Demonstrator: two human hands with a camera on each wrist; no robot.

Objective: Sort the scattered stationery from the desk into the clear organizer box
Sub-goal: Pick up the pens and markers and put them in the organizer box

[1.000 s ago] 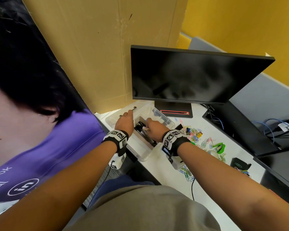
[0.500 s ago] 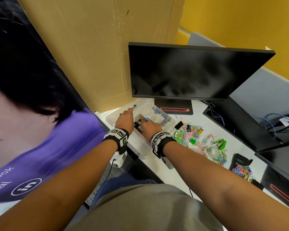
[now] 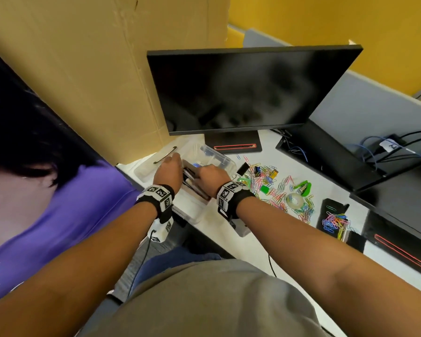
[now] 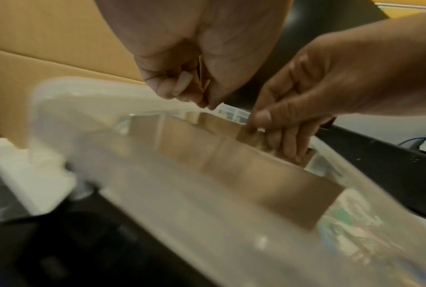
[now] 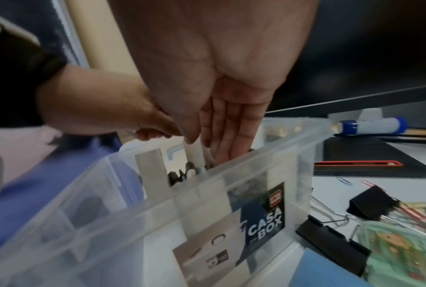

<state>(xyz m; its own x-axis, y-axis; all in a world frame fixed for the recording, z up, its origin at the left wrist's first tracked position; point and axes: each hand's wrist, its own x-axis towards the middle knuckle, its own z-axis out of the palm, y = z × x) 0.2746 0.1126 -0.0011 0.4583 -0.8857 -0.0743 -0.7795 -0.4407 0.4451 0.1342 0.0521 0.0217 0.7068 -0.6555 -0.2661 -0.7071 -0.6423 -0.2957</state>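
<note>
The clear organizer box [image 3: 220,158] stands at the desk's left edge; its labelled wall [image 5: 207,213] fills the right wrist view. Dark pens [image 3: 192,182] lie in one compartment. My left hand [image 3: 176,158] is over the box's far side, and in the left wrist view my left hand [image 4: 197,93] pinches a thin brown cardboard strip [image 4: 203,77]. My right hand [image 5: 222,149] reaches down into the box with straight fingers beside a white divider [image 5: 153,167], next to the pens [image 5: 182,174]. What its fingertips touch is hidden.
Coloured paper clips [image 3: 280,195], a tape roll [image 3: 294,200], a green stapler [image 3: 304,187] and black binder clips [image 5: 371,205] lie right of the box. A monitor [image 3: 241,93] stands behind, with cardboard [image 3: 83,69] at the left. A dark case [image 3: 333,220] holds more clips.
My right hand has shifted a little left and deeper into the box. The left hand stays at the box's far edge. The head view has swung slightly right.
</note>
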